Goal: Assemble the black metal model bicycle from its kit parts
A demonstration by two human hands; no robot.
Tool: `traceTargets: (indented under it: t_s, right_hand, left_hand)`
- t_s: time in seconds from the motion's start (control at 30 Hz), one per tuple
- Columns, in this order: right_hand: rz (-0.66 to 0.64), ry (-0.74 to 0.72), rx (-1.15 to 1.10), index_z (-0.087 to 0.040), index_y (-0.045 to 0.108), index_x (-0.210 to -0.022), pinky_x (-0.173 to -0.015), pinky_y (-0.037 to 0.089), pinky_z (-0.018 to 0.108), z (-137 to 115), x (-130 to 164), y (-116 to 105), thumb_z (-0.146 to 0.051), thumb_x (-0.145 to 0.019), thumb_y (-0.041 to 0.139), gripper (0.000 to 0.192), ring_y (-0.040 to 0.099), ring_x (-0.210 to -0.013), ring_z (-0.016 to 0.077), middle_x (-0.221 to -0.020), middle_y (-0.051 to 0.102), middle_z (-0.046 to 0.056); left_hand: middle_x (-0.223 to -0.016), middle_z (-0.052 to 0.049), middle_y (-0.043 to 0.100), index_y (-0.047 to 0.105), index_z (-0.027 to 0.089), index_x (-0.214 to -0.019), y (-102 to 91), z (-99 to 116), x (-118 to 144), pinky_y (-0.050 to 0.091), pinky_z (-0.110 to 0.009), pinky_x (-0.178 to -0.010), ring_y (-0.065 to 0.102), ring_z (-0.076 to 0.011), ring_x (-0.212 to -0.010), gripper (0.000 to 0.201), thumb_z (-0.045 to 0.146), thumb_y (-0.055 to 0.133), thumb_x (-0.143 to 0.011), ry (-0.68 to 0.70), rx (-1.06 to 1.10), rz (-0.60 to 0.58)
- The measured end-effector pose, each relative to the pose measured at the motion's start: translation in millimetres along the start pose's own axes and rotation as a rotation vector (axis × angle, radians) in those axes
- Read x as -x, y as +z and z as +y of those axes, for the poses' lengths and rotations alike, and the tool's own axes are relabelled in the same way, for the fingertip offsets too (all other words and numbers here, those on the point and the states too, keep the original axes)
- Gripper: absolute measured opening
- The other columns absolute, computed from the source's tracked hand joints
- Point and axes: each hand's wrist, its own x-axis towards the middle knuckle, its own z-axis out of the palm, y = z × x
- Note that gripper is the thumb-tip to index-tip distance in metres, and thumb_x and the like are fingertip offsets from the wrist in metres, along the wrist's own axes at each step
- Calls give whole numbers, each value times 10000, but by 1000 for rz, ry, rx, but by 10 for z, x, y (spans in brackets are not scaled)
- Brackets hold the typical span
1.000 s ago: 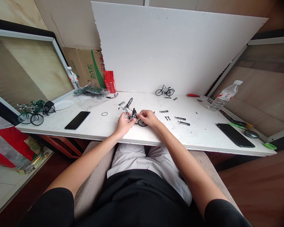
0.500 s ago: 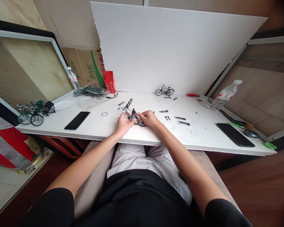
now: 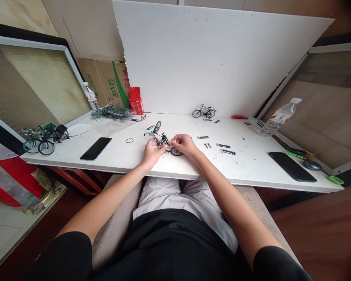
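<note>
Both hands meet over the white worktop (image 3: pixel 251 164) near its front edge — the left hand (image 3: pixel 151 151) and right hand (image 3: pixel 185 143) each pinch the small black model bicycle (image 3: pixel 163 139) in a fingertip grip, one wheel raised.

A small black model bike (image 3: pixel 161 138), tilted with its front wheel raised to the left, rear wheel low above the worktop (image 3: pixel 251 164).

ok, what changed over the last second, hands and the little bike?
Both hands, left and right, lifted the small black bike slightly up and away, front wheel leftward; grip unchanged. Phones, loose parts and finished bike stayed put.
</note>
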Motion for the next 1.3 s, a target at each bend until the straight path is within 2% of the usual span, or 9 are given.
traceTargets:
  t_s: [0.13,0.27,0.57,0.67,0.77,0.83,0.93,1.1,1.3]
  right_hand:
    - [-3,13,35,-196,661,-697,-604,316,305,22,-9,14,-846,-954,588,703,416,-604,140,-610,544,-2]
    - [-8,82,-26,-183,740,-817,-632,407,320,-4,0,9,-918,-1011,361,850,494,-556,170,-544,531,0]
    - [96,88,60,-172,793,-870,-721,444,332,30,-14,-91,-931,-1015,323,905,600,-665,207,-642,633,44]
    - [156,73,70,-169,811,-855,-802,466,350,79,-2,-230,-862,-1049,395,831,661,-757,227,-769,743,90]
    - [70,20,71,-179,842,-902,-892,496,365,133,46,-327,-743,-1012,640,609,717,-926,261,-959,825,120]
    - [-48,18,99,-202,872,-1025,-974,513,387,171,79,-338,-652,-867,869,477,714,-1115,307,-1111,838,127]
    - [-178,51,141,-226,871,-1170,-1090,507,444,223,97,-303,-520,-646,1051,628,645,-1306,362,-1229,825,127]
    - [-232,68,44,-206,850,-1171,-1125,517,458,269,73,-251,-380,-652,1054,584,706,-1226,318,-1255,812,124]
    - [-126,-10,-32,-220,802,-1273,-1022,582,398,314,67,-182,-238,-727,981,575,712,-1141,259,-1277,761,109]
  left_hand:
    - [-920,-103,833,521,210,-1190,7,10,8,576,-274,-667,835,-263,-879,628,360,954,-761,6,2,-3]
    - [-910,-99,835,511,214,-1183,16,14,5,566,-272,-669,835,-257,-866,606,355,939,-777,4,1,-2]
    - [-989,-114,837,474,226,-1184,26,50,23,570,-287,-711,832,-254,-908,661,405,947,-758,1,21,21]
    - [-1000,-104,837,465,232,-1182,27,64,25,562,-276,-707,834,-245,-907,645,390,935,-769,4,20,35]
    - [-1028,-106,840,461,234,-1179,20,59,17,548,-259,-680,837,-241,-905,626,370,925,-782,5,23,37]
    - [-1044,-112,841,464,232,-1185,11,41,9,534,-247,-660,840,-242,-917,611,361,914,-793,9,25,37]
    - [-1068,-121,840,474,230,-1210,-3,5,-4,537,-247,-664,840,-246,-947,615,378,909,-801,25,16,30]
    - [-1058,-117,832,475,231,-1232,-16,-24,-9,546,-249,-671,838,-252,-952,664,427,929,-790,44,13,18]
    - [-1070,-98,826,456,238,-1212,-17,-26,-22,543,-229,-664,837,-221,-914,637,411,914,-805,75,59,-34]
